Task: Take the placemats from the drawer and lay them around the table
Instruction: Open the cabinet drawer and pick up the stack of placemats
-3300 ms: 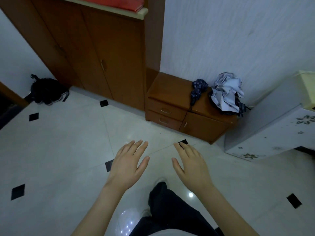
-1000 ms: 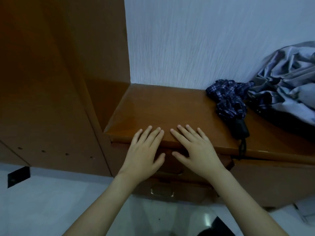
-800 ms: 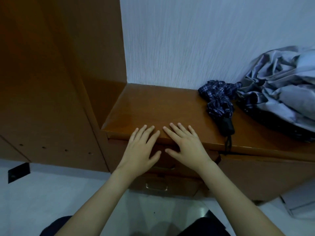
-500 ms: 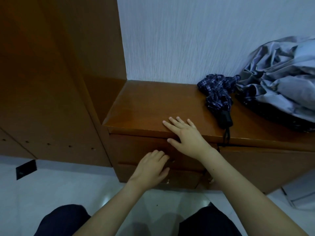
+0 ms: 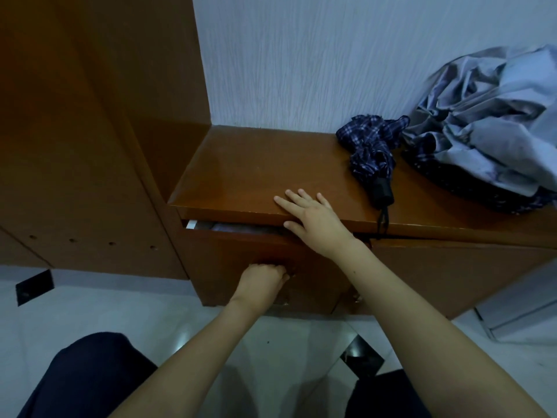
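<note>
The top drawer (image 5: 238, 251) of a low brown wooden cabinet (image 5: 250, 164) stands slightly ajar. Through the narrow gap I see a strip of its contents (image 5: 229, 228), pale and greyish, too little to identify. My left hand (image 5: 262, 282) is curled around the drawer's handle on the front panel. My right hand (image 5: 310, 217) lies flat with fingers spread on the front edge of the cabinet top, just above the gap.
A folded plaid umbrella (image 5: 369, 152) and a crumpled grey cloth (image 5: 494, 128) lie on the right of the cabinet top. A tall wooden wardrobe (image 5: 75, 131) stands to the left. My knees (image 5: 84, 375) are over the white tiled floor (image 5: 90, 309).
My left hand dropped from the cabinet top to the drawer handle and closed on it. The drawer has slid out a little, opening a gap. The right hand stayed on top.
</note>
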